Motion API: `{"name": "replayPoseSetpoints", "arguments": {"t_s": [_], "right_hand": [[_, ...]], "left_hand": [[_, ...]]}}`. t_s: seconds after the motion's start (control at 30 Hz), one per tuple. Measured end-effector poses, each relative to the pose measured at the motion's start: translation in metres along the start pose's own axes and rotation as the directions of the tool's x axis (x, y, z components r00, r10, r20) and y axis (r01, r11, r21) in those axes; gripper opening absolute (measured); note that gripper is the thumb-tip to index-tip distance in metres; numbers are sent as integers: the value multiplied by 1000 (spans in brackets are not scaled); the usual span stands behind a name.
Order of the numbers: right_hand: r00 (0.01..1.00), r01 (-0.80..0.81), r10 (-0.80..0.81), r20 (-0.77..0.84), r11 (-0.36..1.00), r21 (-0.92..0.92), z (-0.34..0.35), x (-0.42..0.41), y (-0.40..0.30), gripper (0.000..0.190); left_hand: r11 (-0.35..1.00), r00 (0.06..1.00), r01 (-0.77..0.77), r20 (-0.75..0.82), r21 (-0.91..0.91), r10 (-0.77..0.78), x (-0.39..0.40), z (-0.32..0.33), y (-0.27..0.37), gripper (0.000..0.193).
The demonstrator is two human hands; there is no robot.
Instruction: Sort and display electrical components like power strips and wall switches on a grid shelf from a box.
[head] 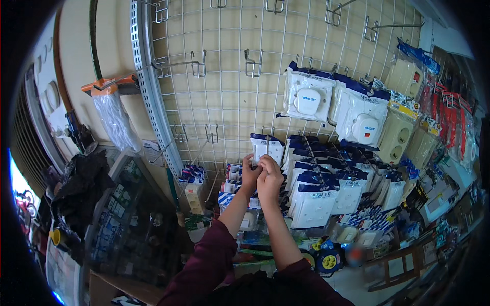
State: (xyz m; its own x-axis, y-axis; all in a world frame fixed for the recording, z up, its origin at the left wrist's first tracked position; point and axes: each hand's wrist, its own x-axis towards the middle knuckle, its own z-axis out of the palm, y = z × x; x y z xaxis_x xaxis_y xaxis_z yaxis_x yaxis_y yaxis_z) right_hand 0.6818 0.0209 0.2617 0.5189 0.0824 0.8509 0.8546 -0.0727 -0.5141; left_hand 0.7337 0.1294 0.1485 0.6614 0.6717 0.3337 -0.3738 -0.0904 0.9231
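Both my hands are raised together before a wire display grid, at the front of a metal hook [268, 144]. A packaged white electrical fitting [259, 150] with a dark blue header hangs behind that hook's rod. My left hand [250, 174] is bent at the packet's lower left edge, thumb and forefinger close together. Beside it, my right hand [270, 172] has curled fingers around the hook's front end, touching or nearly touching my left. The fingers hide what, if anything, lies between them.
Packaged white switch plates [316, 206] hang in rows close on the right, with larger packaged Visalux fittings [308, 99] above. Bare hooks [199, 64] stick out at upper left. A glass display cabinet [126, 218] stands left. Blue cable reels [328, 262] sit low by a wooden frame [398, 267].
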Motion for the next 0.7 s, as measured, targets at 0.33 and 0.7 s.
{"name": "replayPoseSetpoints", "arguments": {"t_s": [0.33,0.7], "right_hand": [[997,-49,53,-53,997,64,9,-5,5,27],[984,-170,153,96,963,209,-14,-21,10,51]], "left_hand": [[994,1000,-4,2,112,4,0,-5,-14,51],[935,976,213,-10,285,-219,-23,-21,33,65]]}}
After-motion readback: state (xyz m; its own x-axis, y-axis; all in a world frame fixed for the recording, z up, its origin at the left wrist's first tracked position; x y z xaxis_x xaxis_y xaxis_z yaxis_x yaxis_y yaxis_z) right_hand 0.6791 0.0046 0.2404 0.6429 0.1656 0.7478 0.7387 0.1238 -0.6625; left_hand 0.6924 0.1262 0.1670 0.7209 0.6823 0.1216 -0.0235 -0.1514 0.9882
